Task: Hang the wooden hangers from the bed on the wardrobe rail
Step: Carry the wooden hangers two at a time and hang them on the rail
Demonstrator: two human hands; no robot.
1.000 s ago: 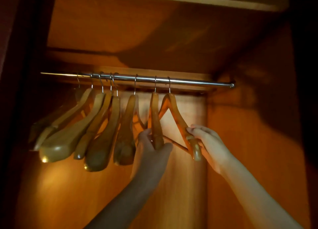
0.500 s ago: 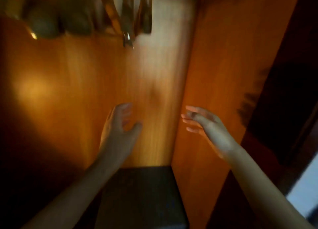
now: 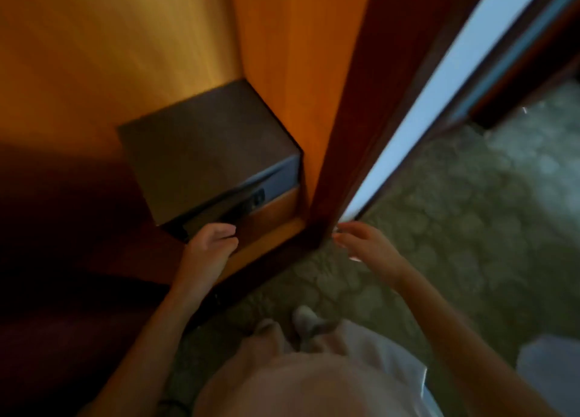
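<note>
Head view: left hand (image 3: 213, 244) and right hand (image 3: 367, 244) loose, empty beside the wardrobe (image 3: 282, 71); next, probably another hanger from the bed.

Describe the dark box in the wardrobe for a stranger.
Look into the orange wooden wardrobe. Down in its right corner, against the side wall, sits the dark box. Unlike the warm panels around it, it has a bluish-grey front edge.

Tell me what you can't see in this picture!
Head view only.
The rail and hangers: out of frame, above the top edge.
The bed: outside the frame.
The dark box: blur smears the buttons on its front.
The right hand: fingertips smeared by motion blur.
</note>
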